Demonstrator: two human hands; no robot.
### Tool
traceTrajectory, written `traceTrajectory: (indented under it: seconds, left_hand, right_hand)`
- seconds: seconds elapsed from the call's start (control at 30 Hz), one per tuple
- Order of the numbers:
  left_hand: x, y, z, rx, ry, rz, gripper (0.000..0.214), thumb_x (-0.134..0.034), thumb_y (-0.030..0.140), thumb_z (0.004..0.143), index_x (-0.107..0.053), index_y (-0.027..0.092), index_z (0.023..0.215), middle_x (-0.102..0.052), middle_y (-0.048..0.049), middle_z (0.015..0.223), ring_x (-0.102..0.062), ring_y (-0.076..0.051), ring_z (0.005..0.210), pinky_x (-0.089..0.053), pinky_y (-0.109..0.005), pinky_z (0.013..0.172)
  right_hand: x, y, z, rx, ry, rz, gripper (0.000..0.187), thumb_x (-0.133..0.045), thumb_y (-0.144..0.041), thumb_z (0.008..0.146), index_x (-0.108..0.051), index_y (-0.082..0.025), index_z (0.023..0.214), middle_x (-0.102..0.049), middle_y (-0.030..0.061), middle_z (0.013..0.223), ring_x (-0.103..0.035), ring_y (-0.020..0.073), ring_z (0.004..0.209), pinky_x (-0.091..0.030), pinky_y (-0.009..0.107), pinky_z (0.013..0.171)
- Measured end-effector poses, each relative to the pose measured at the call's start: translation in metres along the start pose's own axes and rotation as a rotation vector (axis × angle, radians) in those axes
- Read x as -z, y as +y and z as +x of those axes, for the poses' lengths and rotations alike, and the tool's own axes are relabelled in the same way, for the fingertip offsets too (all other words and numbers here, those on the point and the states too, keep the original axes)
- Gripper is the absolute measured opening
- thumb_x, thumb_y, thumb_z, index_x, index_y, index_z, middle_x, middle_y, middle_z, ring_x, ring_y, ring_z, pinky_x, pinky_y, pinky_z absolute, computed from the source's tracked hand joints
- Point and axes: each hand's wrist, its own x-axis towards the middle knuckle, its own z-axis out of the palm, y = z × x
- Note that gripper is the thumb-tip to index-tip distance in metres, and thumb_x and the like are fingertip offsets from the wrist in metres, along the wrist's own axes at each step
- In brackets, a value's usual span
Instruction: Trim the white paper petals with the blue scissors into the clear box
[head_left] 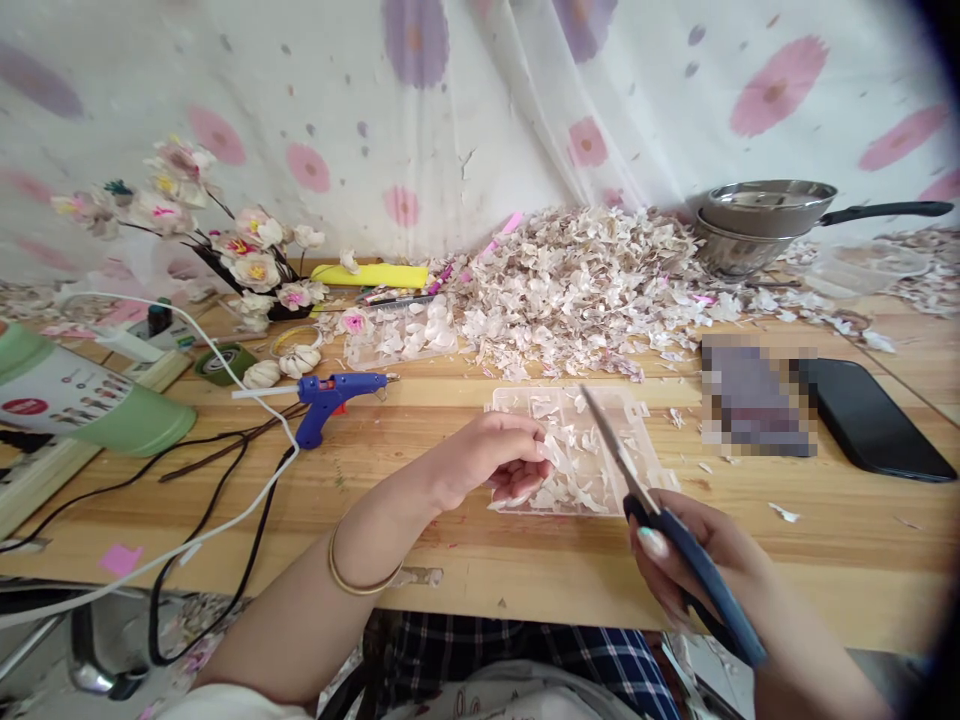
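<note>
My left hand [504,458] pinches a thin whitish petal-like piece [553,452] between thumb and fingers, over the near left part of a clear plastic tray [637,440]. Scattered pale scraps [577,490] lie in that tray. To its right, my right hand [694,560] is closed around a pair of scissors [701,570] with dark blue handles. Their blades point up and left above the tray, apart from the piece in my left hand, and look closed or nearly so. Part of my left fingers is hidden behind the hand.
A large heap of pale flakes [577,280] fills the back, with metal pans [765,215] beside it. Two phone-like slabs lie right, one a black phone [881,420]. A blue glue gun [330,400], cords, a green cup [97,400] and artificial flowers [255,265] stand left.
</note>
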Motion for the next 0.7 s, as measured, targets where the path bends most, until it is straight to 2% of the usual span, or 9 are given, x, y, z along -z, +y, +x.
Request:
traceTrajectory:
  seconds: [0.13, 0.23, 0.33, 0.43, 0.53, 0.7]
  left_hand:
    - [-0.002, -0.004, 0.003, 0.06, -0.125, 0.051, 0.017, -0.052, 0.031, 0.068, -0.055, 0.015, 0.065, -0.052, 0.0015, 0.05, -0.043, -0.007, 0.038, -0.029, -0.017, 0.035]
    - [-0.006, -0.007, 0.006, 0.133, -0.195, 0.099, 0.017, -0.05, 0.03, 0.067, -0.057, 0.015, 0.067, -0.053, 0.0015, 0.055, -0.044, -0.007, 0.042, -0.03, -0.017, 0.035]
    - [-0.011, -0.008, 0.007, 0.176, -0.243, 0.133, 0.017, -0.048, 0.029, 0.066, -0.056, 0.015, 0.069, -0.05, 0.0028, 0.056, -0.042, -0.007, 0.043, -0.03, -0.017, 0.035]
    - [-0.012, -0.008, 0.007, 0.181, -0.244, 0.178, 0.016, -0.047, 0.031, 0.066, -0.054, 0.016, 0.067, -0.048, 0.003, 0.056, -0.041, -0.007, 0.044, -0.03, -0.018, 0.037]
    - [-0.012, -0.008, 0.006, 0.199, -0.221, 0.205, 0.018, -0.049, 0.034, 0.066, -0.054, 0.016, 0.066, -0.046, 0.0034, 0.054, -0.038, -0.007, 0.044, -0.026, -0.019, 0.037]
    - [-0.013, -0.007, 0.004, 0.22, -0.208, 0.207, 0.016, -0.05, 0.033, 0.067, -0.052, 0.017, 0.066, -0.044, 0.0051, 0.051, -0.037, -0.007, 0.044, -0.027, -0.019, 0.039]
  right_hand:
    - [-0.014, -0.007, 0.008, 0.202, 0.139, 0.033, 0.037, -0.071, -0.053, 0.081, -0.052, -0.021, 0.075, -0.055, -0.0034, 0.052, -0.048, 0.011, 0.046, -0.041, 0.023, 0.046]
    - [-0.022, -0.009, 0.016, 0.255, 0.17, 0.036, 0.033, -0.073, -0.046, 0.081, -0.054, -0.02, 0.079, -0.06, -0.0021, 0.058, -0.05, 0.01, 0.047, -0.042, 0.021, 0.046]
    - [-0.026, -0.007, 0.024, 0.275, 0.165, 0.052, 0.032, -0.076, -0.044, 0.079, -0.054, -0.019, 0.078, -0.058, -0.0031, 0.056, -0.048, 0.0088, 0.045, -0.041, 0.02, 0.044]
    - [-0.029, -0.004, 0.029, 0.267, 0.17, 0.092, 0.033, -0.082, -0.036, 0.073, -0.054, -0.019, 0.076, -0.055, -0.0057, 0.052, -0.045, 0.0074, 0.044, -0.037, 0.017, 0.042]
    - [-0.031, -0.004, 0.032, 0.27, 0.172, 0.105, 0.034, -0.087, -0.026, 0.065, -0.056, -0.019, 0.076, -0.058, -0.0057, 0.058, -0.046, 0.0062, 0.047, -0.036, 0.016, 0.043]
    - [-0.033, -0.005, 0.032, 0.305, 0.169, 0.099, 0.03, -0.085, -0.022, 0.066, -0.058, -0.019, 0.078, -0.059, -0.0058, 0.063, -0.047, 0.0053, 0.049, -0.037, 0.016, 0.046]
